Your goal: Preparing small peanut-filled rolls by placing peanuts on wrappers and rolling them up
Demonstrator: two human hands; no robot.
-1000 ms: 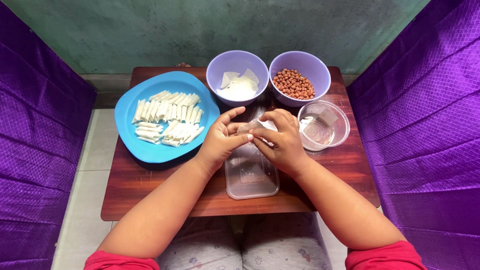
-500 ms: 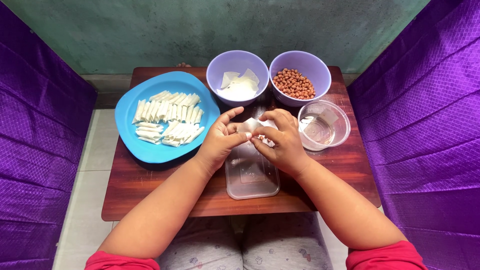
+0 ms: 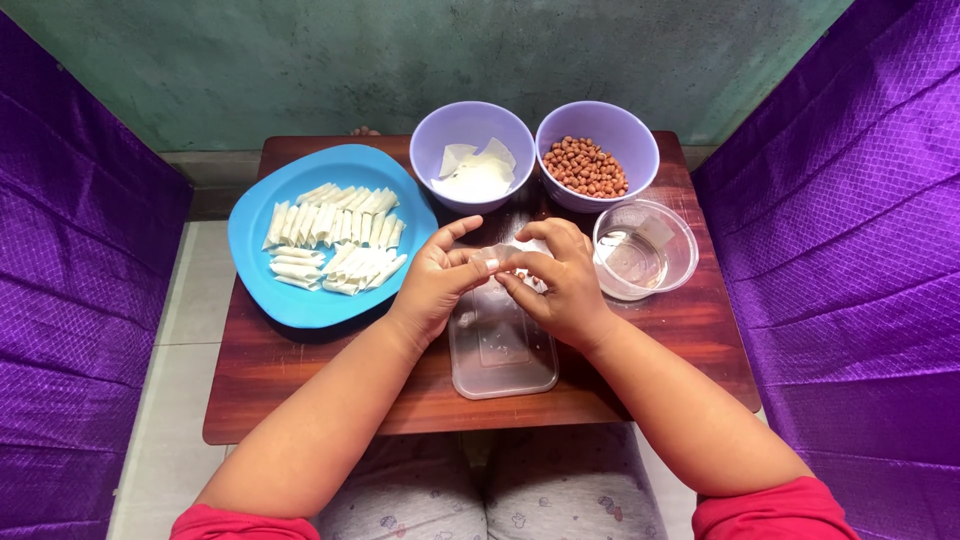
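Both hands meet over a clear rectangular plastic lid [image 3: 500, 350] at the middle of a small wooden table [image 3: 330, 390]. My left hand [image 3: 435, 285] and my right hand [image 3: 560, 280] pinch a small pale wrapper [image 3: 497, 255] between their fingertips; whether anything is inside it is hidden. A blue plate [image 3: 270, 270] to the left holds several white rolled wrappers [image 3: 335, 240]. Behind the hands stand a lilac bowl with flat white wrapper sheets [image 3: 472, 175] and a lilac bowl of peanuts [image 3: 590, 165].
A clear round tub [image 3: 645, 250] with a little liquid sits at the right of the table. Purple quilted cloth [image 3: 70, 300] hangs close on both sides. A green-grey wall [image 3: 450, 50] rises behind. My knees show below the table's front edge.
The fingers of both hands have shifted slightly on the wrapper, folding it tighter. The bowls, the plate and the lid stay where they were.
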